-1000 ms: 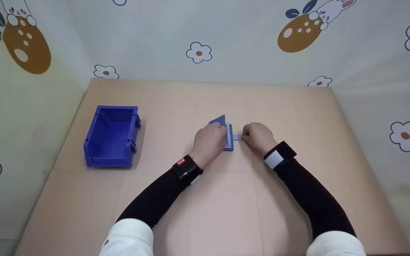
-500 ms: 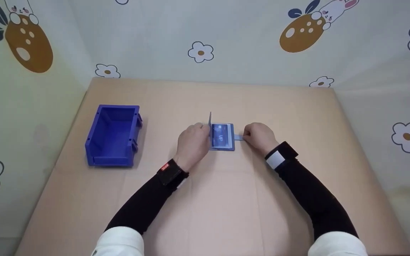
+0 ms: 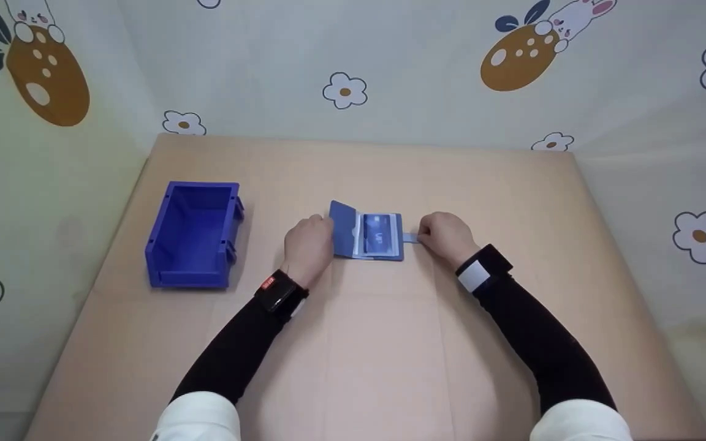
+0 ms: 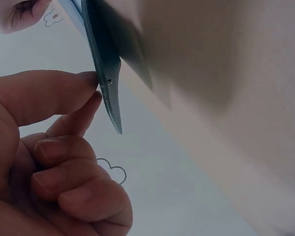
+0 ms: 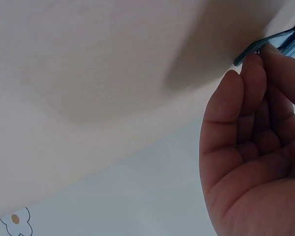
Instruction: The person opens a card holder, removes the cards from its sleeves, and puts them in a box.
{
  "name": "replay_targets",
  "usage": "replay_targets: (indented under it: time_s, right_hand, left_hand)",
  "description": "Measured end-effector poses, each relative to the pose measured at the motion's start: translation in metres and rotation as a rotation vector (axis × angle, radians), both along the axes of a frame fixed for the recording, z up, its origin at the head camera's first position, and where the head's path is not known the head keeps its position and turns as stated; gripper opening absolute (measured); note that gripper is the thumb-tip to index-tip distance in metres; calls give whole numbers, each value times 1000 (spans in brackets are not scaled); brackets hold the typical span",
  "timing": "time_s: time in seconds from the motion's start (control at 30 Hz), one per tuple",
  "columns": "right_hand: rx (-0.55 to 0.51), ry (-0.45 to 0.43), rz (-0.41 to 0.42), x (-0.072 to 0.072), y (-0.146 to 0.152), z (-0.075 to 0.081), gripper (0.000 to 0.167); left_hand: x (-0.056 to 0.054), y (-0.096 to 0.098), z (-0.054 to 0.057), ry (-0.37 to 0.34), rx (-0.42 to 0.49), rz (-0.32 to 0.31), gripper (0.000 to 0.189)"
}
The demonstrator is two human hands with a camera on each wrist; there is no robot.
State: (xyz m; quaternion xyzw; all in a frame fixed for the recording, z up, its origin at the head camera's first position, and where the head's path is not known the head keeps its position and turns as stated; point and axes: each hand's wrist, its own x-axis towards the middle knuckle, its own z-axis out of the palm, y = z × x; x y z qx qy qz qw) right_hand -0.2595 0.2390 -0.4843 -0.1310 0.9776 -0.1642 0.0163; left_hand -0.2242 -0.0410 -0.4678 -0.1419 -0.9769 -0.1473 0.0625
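Observation:
A blue card holder (image 3: 344,229) lies partly unfolded on the table, its left cover tilted up and a blue card (image 3: 379,235) showing in a clear sleeve on the right side. My left hand (image 3: 309,250) pinches the outer edge of that cover between thumb and forefinger; in the left wrist view the cover (image 4: 105,73) has a small metal snap near its edge. From the holder's right side a narrow closure strap (image 3: 410,237) sticks out. My right hand (image 3: 449,236) pinches the end of the strap (image 5: 246,53), its thumb against the fingertips.
A dark blue plastic bin (image 3: 190,236) stands at the left of the light wooden table (image 3: 377,343). Pale cloth walls (image 3: 255,67) with printed flowers and rabbits enclose the back and sides.
My left hand has moved left and swung the cover over from the right, through upright, to the left, uncovering the card. The right hand stays in place on the strap.

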Motion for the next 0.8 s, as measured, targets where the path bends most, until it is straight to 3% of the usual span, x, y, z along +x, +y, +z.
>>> replay_targets:
  time_s: [0.47, 0.8]
  right_hand:
    - [16, 2, -6, 0, -1, 0, 10]
    - [36, 0, 1, -2, -2, 1, 8]
  left_hand:
    - [-5, -2, -14, -65, -53, -1, 13]
    - [-6, 0, -16, -49, -66, -2, 16]
